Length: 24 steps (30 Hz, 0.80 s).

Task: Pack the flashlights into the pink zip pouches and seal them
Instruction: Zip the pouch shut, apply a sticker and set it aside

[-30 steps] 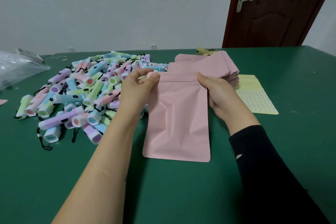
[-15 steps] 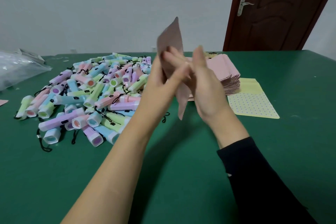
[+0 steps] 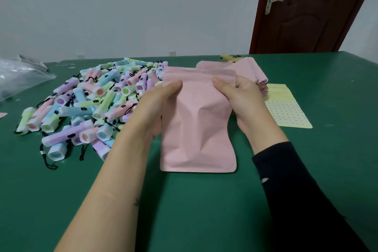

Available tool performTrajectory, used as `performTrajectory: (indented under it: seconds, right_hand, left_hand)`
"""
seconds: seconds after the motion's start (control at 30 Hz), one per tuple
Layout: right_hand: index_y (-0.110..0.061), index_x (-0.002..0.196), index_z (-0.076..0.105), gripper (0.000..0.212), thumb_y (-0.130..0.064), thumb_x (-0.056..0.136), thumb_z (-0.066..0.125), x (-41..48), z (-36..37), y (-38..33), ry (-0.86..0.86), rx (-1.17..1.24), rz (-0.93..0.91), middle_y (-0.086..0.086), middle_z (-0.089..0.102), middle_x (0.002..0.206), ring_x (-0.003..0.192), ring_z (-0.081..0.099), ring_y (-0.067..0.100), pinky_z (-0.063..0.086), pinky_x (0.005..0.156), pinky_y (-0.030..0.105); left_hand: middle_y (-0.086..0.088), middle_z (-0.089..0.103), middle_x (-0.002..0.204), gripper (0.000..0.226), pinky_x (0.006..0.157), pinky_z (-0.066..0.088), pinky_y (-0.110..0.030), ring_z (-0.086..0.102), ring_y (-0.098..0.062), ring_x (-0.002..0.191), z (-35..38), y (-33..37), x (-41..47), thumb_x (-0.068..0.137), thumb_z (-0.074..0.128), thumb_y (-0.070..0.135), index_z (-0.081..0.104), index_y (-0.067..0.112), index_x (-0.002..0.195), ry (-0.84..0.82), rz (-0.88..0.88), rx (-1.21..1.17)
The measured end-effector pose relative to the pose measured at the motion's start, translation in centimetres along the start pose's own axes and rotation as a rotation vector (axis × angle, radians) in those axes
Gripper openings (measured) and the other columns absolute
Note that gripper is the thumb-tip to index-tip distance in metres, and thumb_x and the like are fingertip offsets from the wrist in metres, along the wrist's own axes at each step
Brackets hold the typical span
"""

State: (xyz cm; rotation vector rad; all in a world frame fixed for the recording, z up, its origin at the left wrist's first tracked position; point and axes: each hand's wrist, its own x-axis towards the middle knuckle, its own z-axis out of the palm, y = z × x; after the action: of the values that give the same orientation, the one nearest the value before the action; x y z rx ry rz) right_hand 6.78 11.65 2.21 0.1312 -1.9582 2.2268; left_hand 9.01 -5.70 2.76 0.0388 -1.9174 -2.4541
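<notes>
One pink zip pouch [image 3: 196,129] is held at the frame's centre, pinched near its top by the left hand [image 3: 157,104] and the right hand [image 3: 243,100], thumbs pressed on its front. Pastel flashlights [image 3: 92,104] are heaped at centre left on the green table [image 3: 204,200]; spare pouches [image 3: 251,69] are stacked just above right.

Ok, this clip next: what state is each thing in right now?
pink pouch: held up, bulging, bottom edge on the table; whether the zip is sealed is unclear.
left hand: pinches the pouch near its top.
right hand: pinches the pouch near its top.
flashlights: loose in a pile, unpacked.
pouch stack: flat, behind the right hand.
door: shut.
</notes>
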Motion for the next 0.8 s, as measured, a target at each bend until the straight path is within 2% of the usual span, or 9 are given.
performTrajectory:
  seconds: [0.1, 0.13, 0.2, 0.3, 0.4, 0.5, 0.67, 0.73, 0.8]
  right_hand:
    - [-0.008, 0.103, 0.072, 0.021, -0.018, 0.085, 0.074, 0.0, 0.5, 0.2, 0.041, -0.125, -0.072, 0.010, 0.072, 0.105, 0.105, 0.066, 0.030, 0.051, 0.096, 0.048]
    - [-0.006, 0.104, 0.072, 0.023, -0.018, 0.085, 0.074, 0.0, 0.6, 0.3, 0.053, -0.160, -0.081, 0.011, 0.072, 0.105, 0.104, 0.066, 0.029, 0.051, 0.095, 0.046]
    - [-0.005, 0.099, 0.072, 0.019, -0.018, 0.086, 0.073, 0.1, 0.4, 0.6, 0.045, -0.180, -0.068, 0.015, 0.072, 0.103, 0.097, 0.066, 0.027, 0.051, 0.092, 0.045]
    - [-0.007, 0.093, 0.070, 0.009, -0.015, 0.089, 0.069, 0.1, -0.1, 0.8, -0.033, -0.114, 0.022, 0.009, 0.073, 0.095, 0.086, 0.064, 0.018, 0.053, 0.081, 0.034]
    - [-0.011, 0.089, 0.071, 0.004, -0.014, 0.090, 0.068, 0.2, -0.5, 0.7, -0.084, -0.063, 0.032, -0.002, 0.074, 0.083, 0.078, 0.069, 0.012, 0.055, 0.070, 0.023]
    - [-0.014, 0.085, 0.073, 0.003, -0.012, 0.083, 0.075, 0.0, -0.6, 0.6, -0.091, -0.016, 0.023, -0.003, 0.076, 0.079, 0.071, 0.072, 0.009, 0.054, 0.059, 0.019]
    - [-0.014, 0.091, 0.075, 0.021, -0.014, 0.072, 0.084, -0.2, -0.4, 0.8, -0.139, -0.104, 0.043, -0.006, 0.076, 0.084, 0.077, 0.072, 0.007, 0.053, 0.060, 0.017]
    - [-0.015, 0.092, 0.076, 0.021, -0.013, 0.072, 0.084, -0.1, -0.5, 0.9, -0.131, -0.134, 0.022, -0.009, 0.076, 0.081, 0.074, 0.071, 0.002, 0.051, 0.059, 0.013]
    - [-0.018, 0.085, 0.075, 0.016, -0.013, 0.072, 0.084, 0.1, -0.5, 1.0, -0.106, -0.202, -0.019, -0.013, 0.074, 0.074, 0.066, 0.067, -0.001, 0.047, 0.057, 0.011]
  left_hand:
    - [-0.004, 0.077, 0.085, 0.016, 0.073, 0.060, -0.031, 0.073, -0.017, 0.076, -0.2, -0.5, 0.5, 0.094, 0.064, 0.026, 0.070, 0.012, 0.091, 0.061, 0.056, 0.071]
    - [-0.004, 0.077, 0.086, 0.016, 0.072, 0.059, -0.031, 0.072, -0.017, 0.075, -0.1, -0.8, 0.7, 0.094, 0.065, 0.026, 0.071, 0.012, 0.090, 0.093, 0.074, 0.102]
    - [-0.001, 0.076, 0.082, 0.014, 0.065, 0.056, -0.026, 0.071, -0.014, 0.071, 0.0, -1.4, 0.9, 0.093, 0.066, 0.027, 0.071, 0.014, 0.089, 0.155, 0.091, 0.133]
    - [-0.001, 0.077, 0.086, 0.013, 0.075, 0.056, -0.031, 0.071, -0.016, 0.078, 0.1, -2.0, 1.2, 0.092, 0.068, 0.028, 0.072, 0.016, 0.091, 0.199, 0.088, 0.143]
    - [-0.003, 0.077, 0.092, 0.012, 0.084, 0.057, -0.036, 0.072, -0.019, 0.085, -0.1, -1.9, 1.2, 0.091, 0.068, 0.029, 0.072, 0.017, 0.092, 0.155, 0.063, 0.124]
    - [-0.005, 0.077, 0.096, 0.013, 0.086, 0.057, -0.038, 0.072, -0.021, 0.089, -0.3, -1.8, 1.2, 0.092, 0.067, 0.026, 0.072, 0.016, 0.098, 0.113, 0.052, 0.107]
    - [-0.011, 0.075, 0.102, 0.024, 0.090, 0.056, -0.041, 0.071, -0.026, 0.093, -0.8, -1.8, 0.9, 0.092, 0.066, 0.026, 0.070, 0.010, 0.109, 0.042, 0.024, 0.177]
    - [-0.012, 0.075, 0.103, 0.025, 0.090, 0.056, -0.042, 0.070, -0.026, 0.093, -1.0, -1.8, 0.8, 0.092, 0.067, 0.027, 0.069, 0.009, 0.110, 0.032, 0.022, 0.205]
    - [-0.006, 0.075, 0.104, 0.023, 0.088, 0.055, -0.035, 0.070, -0.023, 0.096, -1.1, -1.7, 0.7, 0.090, 0.069, 0.025, 0.069, 0.014, 0.110, 0.035, 0.088, 0.298]
